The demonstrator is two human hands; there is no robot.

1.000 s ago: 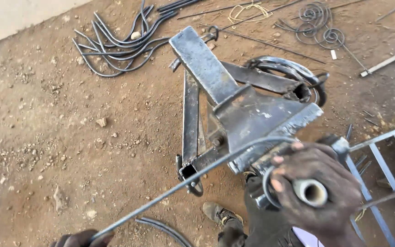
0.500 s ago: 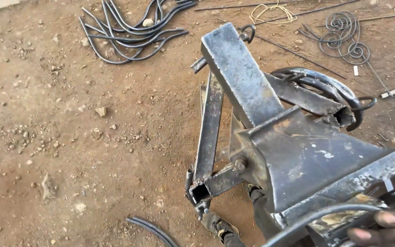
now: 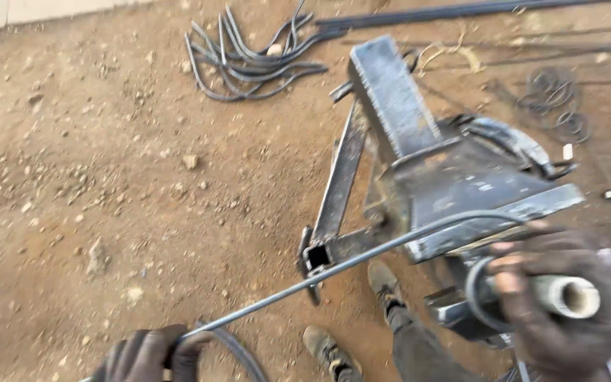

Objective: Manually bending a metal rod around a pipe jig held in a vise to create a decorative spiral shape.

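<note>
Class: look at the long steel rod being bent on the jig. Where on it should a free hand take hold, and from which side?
Probably the straight bare stretch of the rod, between the left hand and the jig, coming from above. There it runs clear over the dirt ground, thin enough to wrap. Near the right hand it curls around the pipe, leaving no room.

Compared with half a second ago, the left hand (image 3: 151, 354) is back in view at the bottom edge, gripping the steel rod (image 3: 334, 269), which again slants across the steel bending jig (image 3: 454, 184). The right hand (image 3: 563, 297) now shows fully, wrapped around the pale pipe (image 3: 567, 296).
</note>
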